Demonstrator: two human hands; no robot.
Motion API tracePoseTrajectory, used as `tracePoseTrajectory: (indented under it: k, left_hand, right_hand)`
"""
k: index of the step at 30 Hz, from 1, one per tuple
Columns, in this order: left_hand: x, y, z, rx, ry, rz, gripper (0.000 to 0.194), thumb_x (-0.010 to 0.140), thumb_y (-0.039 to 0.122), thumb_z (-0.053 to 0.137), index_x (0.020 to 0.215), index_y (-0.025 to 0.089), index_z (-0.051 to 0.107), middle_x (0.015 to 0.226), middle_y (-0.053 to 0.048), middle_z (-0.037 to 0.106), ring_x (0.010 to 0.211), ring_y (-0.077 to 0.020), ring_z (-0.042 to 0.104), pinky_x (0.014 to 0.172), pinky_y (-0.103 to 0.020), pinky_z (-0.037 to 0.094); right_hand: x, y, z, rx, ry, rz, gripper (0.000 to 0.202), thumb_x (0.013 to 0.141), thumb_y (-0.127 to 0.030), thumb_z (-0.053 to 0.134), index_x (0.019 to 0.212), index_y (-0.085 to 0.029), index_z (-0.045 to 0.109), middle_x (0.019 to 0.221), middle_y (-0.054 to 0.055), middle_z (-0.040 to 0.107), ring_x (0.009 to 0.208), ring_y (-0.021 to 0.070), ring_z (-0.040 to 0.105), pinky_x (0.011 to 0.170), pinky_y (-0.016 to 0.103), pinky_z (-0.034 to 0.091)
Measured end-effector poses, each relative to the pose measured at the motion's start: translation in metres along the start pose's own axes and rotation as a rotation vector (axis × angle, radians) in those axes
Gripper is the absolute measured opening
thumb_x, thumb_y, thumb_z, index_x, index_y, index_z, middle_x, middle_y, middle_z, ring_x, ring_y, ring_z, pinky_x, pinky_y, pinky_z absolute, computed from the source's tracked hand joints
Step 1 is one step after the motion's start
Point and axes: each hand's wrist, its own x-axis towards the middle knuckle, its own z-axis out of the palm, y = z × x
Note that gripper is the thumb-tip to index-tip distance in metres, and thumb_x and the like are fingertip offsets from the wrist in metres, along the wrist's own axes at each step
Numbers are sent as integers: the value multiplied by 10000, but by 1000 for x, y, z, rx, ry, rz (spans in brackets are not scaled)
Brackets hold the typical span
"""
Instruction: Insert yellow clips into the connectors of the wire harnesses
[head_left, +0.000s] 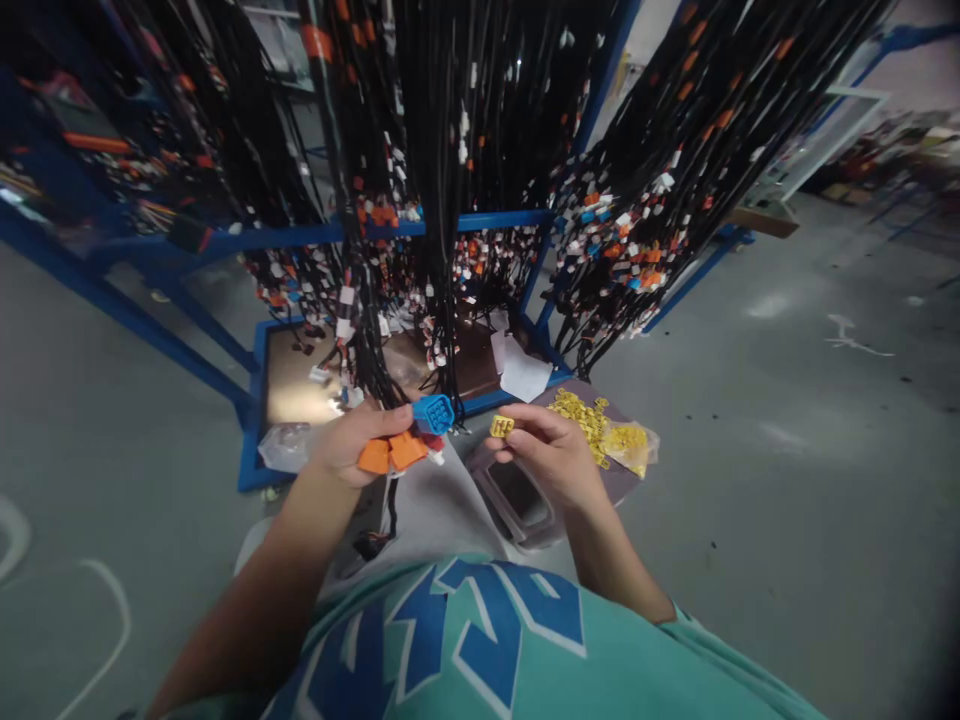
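Note:
My left hand [354, 440] is closed around a bundle of black wires, with a blue connector [433, 413] at its fingertips, its cavities facing up. Orange connectors [391, 453] and a smaller red and white one hang just below the blue one. A small yellow part [502, 427] is pinched between the thumb and fingers of my right hand [551, 450], a short way right of the blue connector and apart from it. Many similar yellow parts [581, 415] lie in a loose pile to the right of my right hand, beside a clear bag [628, 446] of them.
Thick bundles of black wires [442, 120] with white, orange and blue connectors hang from a blue metal rack [300, 237] in front. White paper [525, 372] and a crumpled plastic bag [285, 446] lie on its base. A grey-framed tray [517, 492] is below my right hand.

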Motion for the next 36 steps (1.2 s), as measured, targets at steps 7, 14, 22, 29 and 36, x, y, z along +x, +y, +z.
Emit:
tracePoseTrajectory:
  k: [7, 14, 22, 29, 36]
  left_hand:
    - [-1, -2, -11, -39, -82, -4, 312, 520, 231, 850, 720, 108, 644, 629, -65, 711, 548, -216, 680, 515, -261, 555]
    - [0, -3, -9, -57, -130, -3, 372, 475, 262, 877, 752, 112, 679, 642, -55, 716, 544, -195, 674, 514, -242, 544]
    - [0, -4, -7, -90, -127, 18, 375, 443, 239, 894, 752, 116, 722, 628, -51, 715, 543, -163, 669, 539, -207, 548]
    - [0, -2, -5, -74, -150, 34, 321, 460, 231, 888, 698, 102, 716, 630, -61, 714, 525, -164, 664, 513, -201, 547]
    - [0, -2, -6, -75, -146, 39, 322, 468, 210, 882, 707, 88, 703, 655, -71, 717, 530, -145, 648, 553, -207, 544]
  right_hand:
    - [-2, -9, 27, -56, -105, -53, 249, 640, -350, 772, 838, -220, 698, 683, -2, 693, 644, 149, 672, 652, 320, 575]
    - [0, -13, 41, -242, -111, -293, 103, 733, -264, 693, 835, -252, 687, 859, -10, 648, 799, 123, 608, 753, 282, 509]
    - [-2, -14, 57, -213, -55, -310, 101, 717, -247, 694, 813, -237, 664, 814, -14, 666, 748, 128, 608, 700, 273, 504]
    - [-3, -11, 60, -348, -36, -351, 82, 766, -272, 653, 805, -205, 626, 813, -1, 646, 745, 125, 585, 709, 276, 465]
    - [0, -10, 62, -309, -42, -323, 60, 762, -247, 631, 768, -199, 595, 773, -19, 604, 700, 104, 534, 659, 249, 416]
